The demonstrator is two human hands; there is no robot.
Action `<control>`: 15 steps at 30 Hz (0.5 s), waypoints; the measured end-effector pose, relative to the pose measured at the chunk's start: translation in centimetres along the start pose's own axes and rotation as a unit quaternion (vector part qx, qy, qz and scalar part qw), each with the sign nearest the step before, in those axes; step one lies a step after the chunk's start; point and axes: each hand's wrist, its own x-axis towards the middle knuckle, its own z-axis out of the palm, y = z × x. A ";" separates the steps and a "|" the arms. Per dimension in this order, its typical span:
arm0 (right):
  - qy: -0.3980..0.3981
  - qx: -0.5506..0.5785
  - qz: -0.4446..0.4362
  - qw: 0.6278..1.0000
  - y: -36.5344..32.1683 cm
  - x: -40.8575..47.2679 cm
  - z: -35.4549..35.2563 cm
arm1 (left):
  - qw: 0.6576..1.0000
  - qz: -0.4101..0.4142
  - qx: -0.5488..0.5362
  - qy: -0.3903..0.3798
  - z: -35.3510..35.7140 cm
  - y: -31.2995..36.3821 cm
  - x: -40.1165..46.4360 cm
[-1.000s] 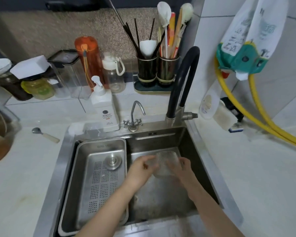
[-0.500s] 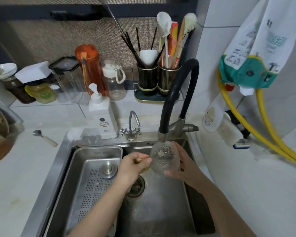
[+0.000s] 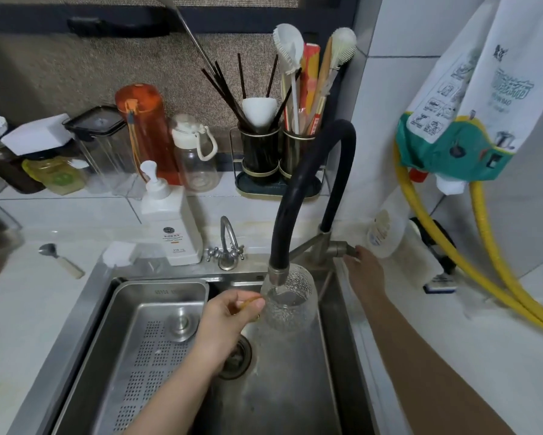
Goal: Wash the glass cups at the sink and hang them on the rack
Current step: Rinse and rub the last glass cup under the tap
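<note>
A clear textured glass cup (image 3: 287,306) is held over the steel sink (image 3: 295,387), its mouth right under the nozzle of the black hose faucet (image 3: 298,196). My left hand (image 3: 229,318) pinches the cup's amber handle at its left side. My right hand (image 3: 362,271) is off the cup and reaches to the faucet's lever (image 3: 342,248) at the sink's back right, fingertips touching its end. Water flow is hard to make out. No rack shows in view.
A perforated steel drain tray (image 3: 157,340) fills the sink's left half. A soap pump bottle (image 3: 169,227) and small tap (image 3: 227,243) stand behind it. Jars, bottles and utensil holders (image 3: 276,155) line the ledge. Yellow hoses (image 3: 470,271) and a spoon (image 3: 61,260) lie on the counter.
The cup was lifted from low in the sink to under the nozzle. My right hand then let go of it and moved right to the faucet lever.
</note>
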 end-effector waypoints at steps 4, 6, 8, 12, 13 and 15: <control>0.032 -0.059 -0.012 0.998 1.1 2.2 0.5 | 1.000 0.004 0.000 0.004 0.0 0.0 0.2; 0.042 -0.054 -0.006 0.998 1.3 2.7 0.5 | 1.000 0.003 0.002 0.009 -0.1 -0.1 0.2; 0.038 -0.054 -0.007 0.998 1.7 3.2 0.8 | 1.000 0.001 0.008 0.011 -0.2 -0.3 0.1; 0.029 -0.030 0.003 0.999 2.8 4.0 1.1 | 1.000 -0.002 0.022 0.013 -0.4 -0.6 0.0; 0.029 -0.025 0.006 0.999 3.0 4.2 1.2 | 1.000 -0.001 0.026 0.013 -0.4 -0.6 -0.1; 0.029 -0.032 0.000 0.999 3.2 4.4 1.1 | 0.999 -0.003 0.031 0.014 -0.5 -0.8 -0.2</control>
